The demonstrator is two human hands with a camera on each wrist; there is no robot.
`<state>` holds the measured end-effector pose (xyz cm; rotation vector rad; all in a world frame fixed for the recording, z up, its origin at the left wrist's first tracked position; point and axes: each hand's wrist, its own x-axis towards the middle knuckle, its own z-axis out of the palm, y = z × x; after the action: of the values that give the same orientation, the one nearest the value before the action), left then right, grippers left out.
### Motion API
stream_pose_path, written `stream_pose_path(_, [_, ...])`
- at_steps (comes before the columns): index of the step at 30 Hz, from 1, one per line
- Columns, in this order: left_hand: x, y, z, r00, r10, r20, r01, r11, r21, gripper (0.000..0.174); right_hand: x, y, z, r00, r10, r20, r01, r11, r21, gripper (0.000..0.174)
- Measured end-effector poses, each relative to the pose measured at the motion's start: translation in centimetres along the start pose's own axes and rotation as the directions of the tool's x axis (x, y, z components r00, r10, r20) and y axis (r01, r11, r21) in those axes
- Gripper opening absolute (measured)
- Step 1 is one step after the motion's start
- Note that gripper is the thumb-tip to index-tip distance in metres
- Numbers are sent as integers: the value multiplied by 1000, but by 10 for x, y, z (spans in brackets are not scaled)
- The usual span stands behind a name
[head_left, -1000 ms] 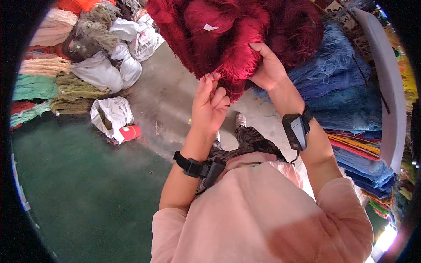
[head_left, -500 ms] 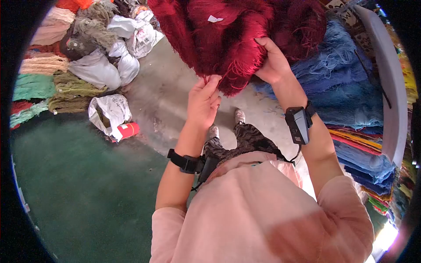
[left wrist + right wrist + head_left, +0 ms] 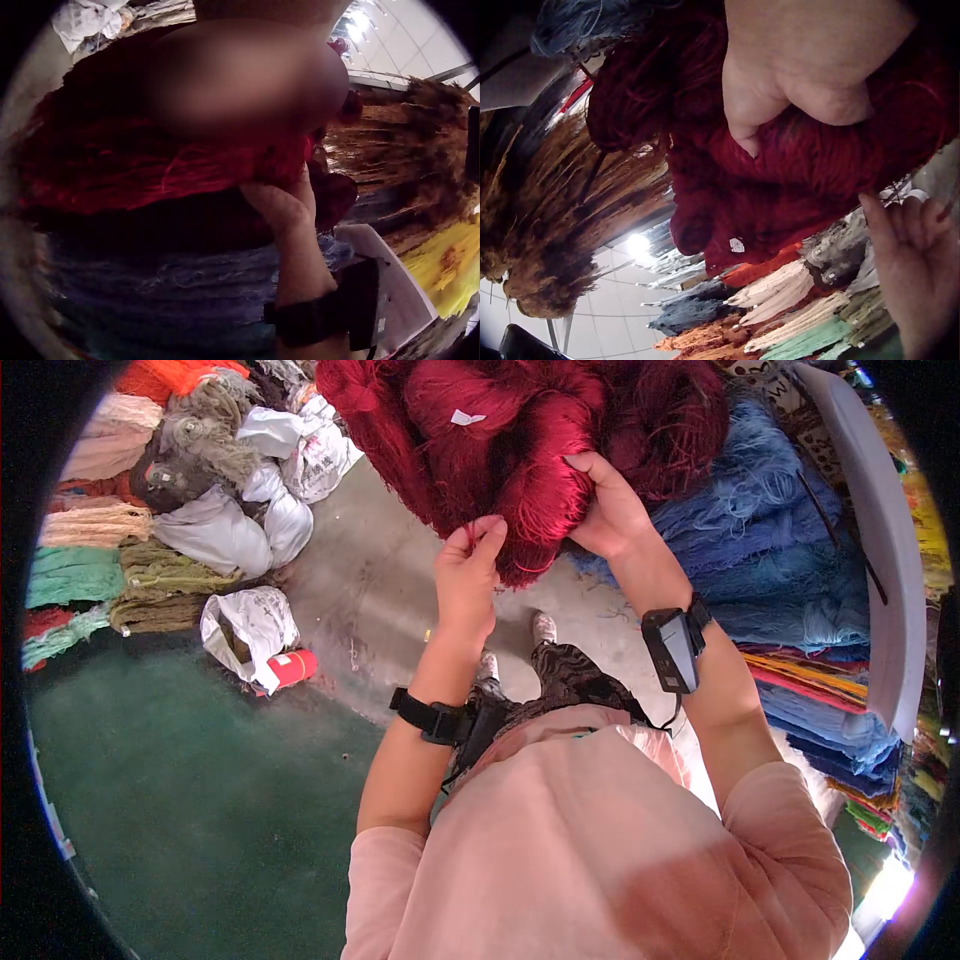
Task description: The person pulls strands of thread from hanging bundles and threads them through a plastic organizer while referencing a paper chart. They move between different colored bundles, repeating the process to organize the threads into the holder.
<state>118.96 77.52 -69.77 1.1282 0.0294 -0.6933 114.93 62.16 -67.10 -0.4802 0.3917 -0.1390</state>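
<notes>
A big bundle of dark red yarn hanks [image 3: 465,460] with a small white tag [image 3: 466,418] fills the top middle of the head view. My right hand [image 3: 615,515] grips one hank from its right side, thumb lying over the strands; the fingers behind are hidden. At the bundle's lower edge my left hand [image 3: 466,585] pinches thin red strands between thumb and forefinger. The right wrist view shows the right hand [image 3: 802,75] over the yarn and the left hand [image 3: 915,255] at its edge. Up close, the left hand [image 3: 247,82] is blurred in its own wrist view.
Blue yarn hanks [image 3: 780,550] lie at right beside a pale curved bar [image 3: 885,560]. Left on the floor are white bags [image 3: 215,530], green hanks [image 3: 75,575] and an open white bag [image 3: 265,615] with a red roll [image 3: 293,668]. Brown hanks [image 3: 562,195] hang behind.
My left hand has turned, its thumb and forefinger now together on the strands at the hank's edge. The right hand keeps its grip, and the bundle has shifted only slightly.
</notes>
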Motion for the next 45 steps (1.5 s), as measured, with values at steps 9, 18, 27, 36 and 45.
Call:
stream_pose_path(9, [1, -1, 3, 998, 55, -23, -54, 997, 60, 9, 1, -2, -1, 1000, 8, -11, -8, 1000, -9, 33])
stream_pose_path(18, [-4, 8, -5, 986, -6, 169, 40, 979, -200, 8, 3, -3, 0, 1000, 18, -3, -18, 1000, -4, 27])
stream_pose_path(27, [-39, 11, -44, 922, -292, 253, 341, 923, -180, 10, 4, 0, 0, 996, -19, -82, 8, 991, -131, 34])
stream_pose_path(36, [-154, 43, -175, 868, -188, -460, 212, 977, 1, 13, 14, 15, -5, 991, -108, -75, 91, 974, -205, 30])
stream_pose_path(45, [-139, 125, -230, 946, 57, -320, -83, 994, -69, 12, 11, 33, 22, 908, -374, -191, 301, 897, -325, 41])
